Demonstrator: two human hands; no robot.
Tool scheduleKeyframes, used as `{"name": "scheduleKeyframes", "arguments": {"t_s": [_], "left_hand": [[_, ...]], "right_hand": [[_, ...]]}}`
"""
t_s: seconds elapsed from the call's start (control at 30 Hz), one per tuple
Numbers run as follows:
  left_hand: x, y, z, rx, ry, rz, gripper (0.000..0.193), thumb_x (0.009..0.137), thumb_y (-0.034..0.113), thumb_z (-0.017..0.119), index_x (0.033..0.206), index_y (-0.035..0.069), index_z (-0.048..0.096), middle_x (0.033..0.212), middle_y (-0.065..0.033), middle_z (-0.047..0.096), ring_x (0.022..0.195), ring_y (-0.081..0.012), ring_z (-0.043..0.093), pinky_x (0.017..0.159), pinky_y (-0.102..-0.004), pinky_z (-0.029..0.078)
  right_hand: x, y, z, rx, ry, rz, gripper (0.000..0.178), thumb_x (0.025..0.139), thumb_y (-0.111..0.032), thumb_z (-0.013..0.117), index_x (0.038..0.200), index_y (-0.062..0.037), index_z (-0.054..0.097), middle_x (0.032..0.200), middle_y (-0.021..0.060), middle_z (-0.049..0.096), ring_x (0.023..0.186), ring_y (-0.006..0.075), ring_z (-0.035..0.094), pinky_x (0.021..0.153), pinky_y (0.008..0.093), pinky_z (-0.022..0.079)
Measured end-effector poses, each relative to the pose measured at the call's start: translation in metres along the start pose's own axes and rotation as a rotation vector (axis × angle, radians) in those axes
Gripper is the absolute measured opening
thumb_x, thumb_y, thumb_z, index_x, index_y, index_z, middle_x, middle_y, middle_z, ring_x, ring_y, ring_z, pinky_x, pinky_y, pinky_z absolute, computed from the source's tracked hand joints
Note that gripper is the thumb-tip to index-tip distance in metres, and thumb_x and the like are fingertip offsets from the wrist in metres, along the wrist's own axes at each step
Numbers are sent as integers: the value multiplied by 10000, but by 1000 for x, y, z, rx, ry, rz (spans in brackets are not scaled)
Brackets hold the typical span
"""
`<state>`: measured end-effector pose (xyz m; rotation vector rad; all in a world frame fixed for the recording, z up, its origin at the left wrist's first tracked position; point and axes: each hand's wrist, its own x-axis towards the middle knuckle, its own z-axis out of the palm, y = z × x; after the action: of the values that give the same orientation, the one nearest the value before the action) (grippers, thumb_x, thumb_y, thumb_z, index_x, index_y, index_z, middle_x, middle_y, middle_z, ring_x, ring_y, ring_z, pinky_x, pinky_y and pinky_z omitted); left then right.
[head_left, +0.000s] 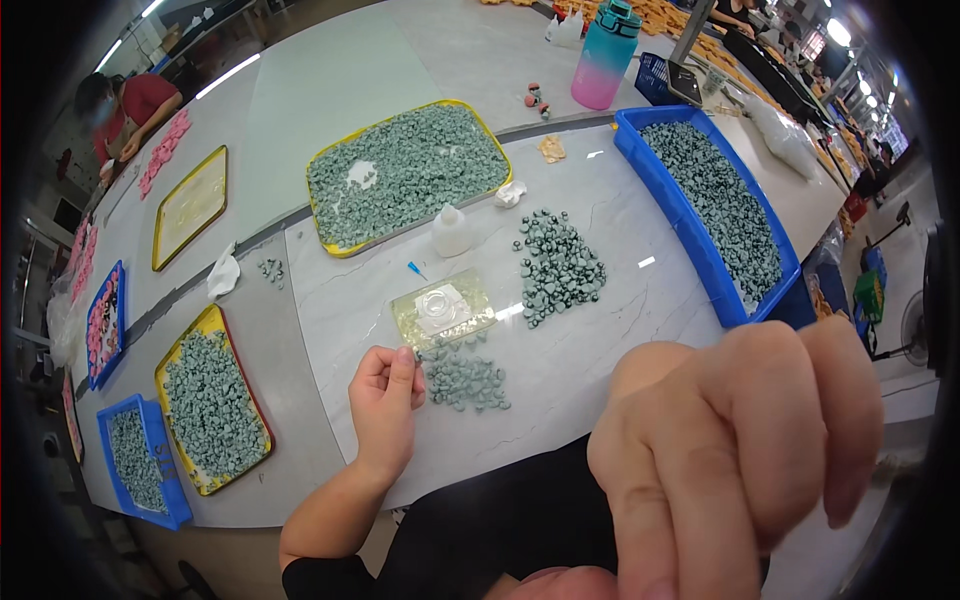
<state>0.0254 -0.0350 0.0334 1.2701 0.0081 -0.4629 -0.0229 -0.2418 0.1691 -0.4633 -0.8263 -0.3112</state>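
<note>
My left hand (385, 400) is closed in a pinch at the near left of a loose pile of small grey-green pieces (468, 382), with one such piece seemingly at its fingertips. Very near the camera, my right hand (735, 430) is raised with curled fingers; whatever they may hold is hidden. Just beyond the pile lies a shallow clear yellowish tray (410, 318) bearing a white pad with a round clear dish (438, 306). Right of it, darker, shinier green pieces (560, 268) are spread on the marbled tabletop. A white squeeze bottle (452, 232) and a blue dispensing tip (416, 269) lie behind the tray.
A large yellow-rimmed tray (318, 238) of green pieces lies behind; a blue bin (655, 190) of them stands right. More trays and a blue bin (172, 485) are at left. A teal-pink water bottle (605, 60) stands at the back. A person (150, 105) works far left.
</note>
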Motion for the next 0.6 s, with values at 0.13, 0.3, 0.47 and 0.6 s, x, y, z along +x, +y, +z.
{"name": "scheduleKeyframes", "arguments": {"t_s": [0.13,0.3,0.47,0.6], "left_hand": [[0,0,-3,-13,14,8,205,947,189,505,794,63,454,650,3,491,532,-43,371,470,-189,283],[1,1,-9,-8,7,-1,211,948,194,505,791,61,454,651,3,495,537,-41,385,475,-186,298],[2,2,-15,7,20,-9,218,949,205,503,793,61,457,652,6,496,540,-39,386,478,-186,304],[2,4,-20,15,31,-9,218,948,211,506,795,63,460,649,7,495,541,-39,386,482,-188,310]], "right_hand": [[4,19,4,23,-10,24,128,946,-187,443,1003,-74,435,871,114,446,675,293,630,692,526,510],[6,3,0,37,-34,50,125,946,-184,441,1001,-73,434,865,115,448,670,294,630,691,530,511],[8,47,6,70,-49,85,122,946,-181,439,999,-71,434,860,116,449,666,295,630,690,534,512],[4,23,4,100,-71,114,119,947,-179,437,997,-71,433,855,117,450,662,295,630,690,537,512]]}}
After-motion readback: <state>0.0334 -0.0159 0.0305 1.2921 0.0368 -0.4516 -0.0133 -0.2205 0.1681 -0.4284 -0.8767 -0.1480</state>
